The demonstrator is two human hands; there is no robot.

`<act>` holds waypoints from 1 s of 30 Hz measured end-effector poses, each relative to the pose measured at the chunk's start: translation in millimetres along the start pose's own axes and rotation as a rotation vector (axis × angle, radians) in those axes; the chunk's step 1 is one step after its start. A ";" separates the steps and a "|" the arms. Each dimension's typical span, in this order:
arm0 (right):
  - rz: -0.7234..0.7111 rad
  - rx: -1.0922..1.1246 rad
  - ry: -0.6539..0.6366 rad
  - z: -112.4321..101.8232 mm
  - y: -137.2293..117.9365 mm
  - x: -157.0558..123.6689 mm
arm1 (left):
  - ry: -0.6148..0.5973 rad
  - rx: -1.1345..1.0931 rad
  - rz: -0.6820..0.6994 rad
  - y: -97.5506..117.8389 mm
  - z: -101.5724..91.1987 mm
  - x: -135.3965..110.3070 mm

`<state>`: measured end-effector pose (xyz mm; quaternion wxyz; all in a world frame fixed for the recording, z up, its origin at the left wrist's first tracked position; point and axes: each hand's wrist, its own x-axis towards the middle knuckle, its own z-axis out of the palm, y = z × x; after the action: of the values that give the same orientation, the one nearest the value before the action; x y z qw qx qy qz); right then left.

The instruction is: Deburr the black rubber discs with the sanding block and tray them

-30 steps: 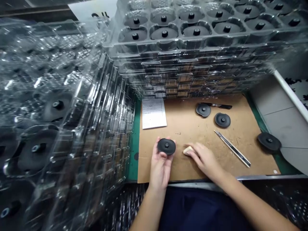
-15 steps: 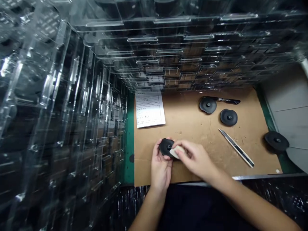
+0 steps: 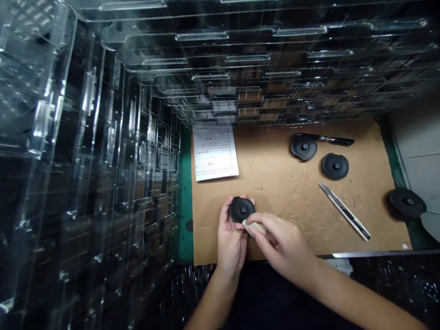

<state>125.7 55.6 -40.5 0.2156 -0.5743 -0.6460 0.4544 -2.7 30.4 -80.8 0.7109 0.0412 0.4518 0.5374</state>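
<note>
The left hand [image 3: 231,236] is gripping a black disc [image 3: 241,210] with its fingers clamped around the rim, just above the cardboard sheet [image 3: 285,192] on the table. The right hand [image 3: 283,247] is pinching a pale eraser-like block [image 3: 253,226] against the disc's lower edge.

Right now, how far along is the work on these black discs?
In hand: the left hand holds one black disc while the right hand presses a pale block to its lower rim. Two loose discs lie on the cardboard sheet, a third disc at its right edge; nothing shows whether they are finished or waiting.
</note>
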 end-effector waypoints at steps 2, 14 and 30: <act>0.014 -0.006 0.001 -4.3 3.1 7.2 | -0.011 0.005 0.010 -0.2 -1.1 0.1; -0.123 -0.105 -0.106 -1.5 -8.8 26.0 | 0.032 0.014 0.032 -2.2 -5.5 1.5; -0.170 -0.009 0.026 -0.8 9.2 18.7 | -0.037 -0.009 0.033 -0.8 -5.4 1.2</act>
<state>126.7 72.8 -52.3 0.2589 -0.5242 -0.6916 0.4241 -5.8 28.7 -85.1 0.7102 0.0553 0.4355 0.5504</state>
